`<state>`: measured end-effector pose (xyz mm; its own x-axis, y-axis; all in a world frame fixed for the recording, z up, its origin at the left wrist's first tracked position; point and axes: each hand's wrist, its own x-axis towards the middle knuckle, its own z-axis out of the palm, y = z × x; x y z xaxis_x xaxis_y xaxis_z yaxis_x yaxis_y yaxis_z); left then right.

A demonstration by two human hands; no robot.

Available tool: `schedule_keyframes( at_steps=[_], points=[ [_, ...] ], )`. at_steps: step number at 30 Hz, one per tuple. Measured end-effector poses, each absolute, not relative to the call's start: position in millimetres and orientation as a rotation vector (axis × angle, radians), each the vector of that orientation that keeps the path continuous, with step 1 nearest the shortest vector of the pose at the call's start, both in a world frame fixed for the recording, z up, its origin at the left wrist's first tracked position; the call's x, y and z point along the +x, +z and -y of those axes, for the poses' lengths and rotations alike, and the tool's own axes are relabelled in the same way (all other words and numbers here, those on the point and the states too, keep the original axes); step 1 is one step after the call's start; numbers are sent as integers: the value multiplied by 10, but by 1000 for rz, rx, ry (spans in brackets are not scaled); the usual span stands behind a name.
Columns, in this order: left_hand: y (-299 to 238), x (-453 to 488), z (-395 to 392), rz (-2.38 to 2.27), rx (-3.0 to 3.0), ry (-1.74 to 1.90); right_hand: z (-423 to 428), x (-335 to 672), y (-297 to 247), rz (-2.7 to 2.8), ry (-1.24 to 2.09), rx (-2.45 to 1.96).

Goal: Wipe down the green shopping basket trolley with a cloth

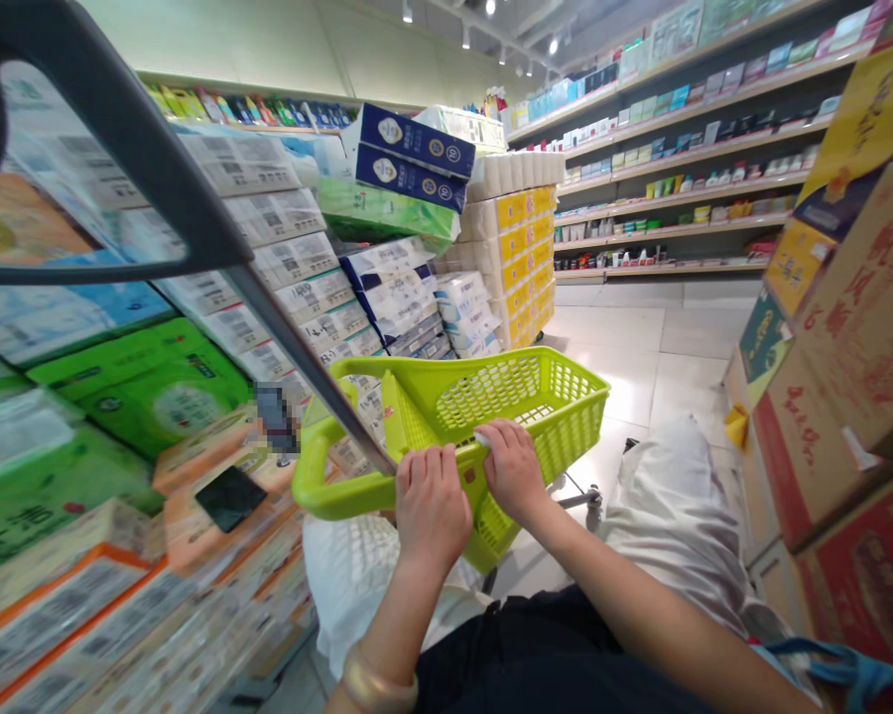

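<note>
A lime-green shopping cart basket stands in front of me in a shop aisle. My left hand is closed over the near rim of the cart, beside a grey bar that crosses the view. My right hand grips the same rim a little further right, fingers curled over the edge. A gold bangle sits on my left wrist. The basket looks empty inside.
Stacked tissue and paper packs fill the left side, with a dark phone lying on one. Cardboard boxes rise on the right. A white sack lies by the cart. Shelves line the far wall beyond tiled floor.
</note>
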<state>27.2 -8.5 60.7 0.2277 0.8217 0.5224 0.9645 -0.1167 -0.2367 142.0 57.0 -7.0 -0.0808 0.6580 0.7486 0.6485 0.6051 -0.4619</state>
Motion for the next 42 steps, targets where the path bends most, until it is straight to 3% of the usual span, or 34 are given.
schedule_keyframes(
  at_steps=[27,34,42],
  points=[
    [561,302,91,1597,-1959,-345,-545,1468,-24,1761,21,-1142],
    [562,313,97,1613,-1979,-383,-461,1356,31,1828,47,-990],
    [548,322,100,1604,-1969,-355,-621,1576,-145,1690,-19,-1173]
  ],
)
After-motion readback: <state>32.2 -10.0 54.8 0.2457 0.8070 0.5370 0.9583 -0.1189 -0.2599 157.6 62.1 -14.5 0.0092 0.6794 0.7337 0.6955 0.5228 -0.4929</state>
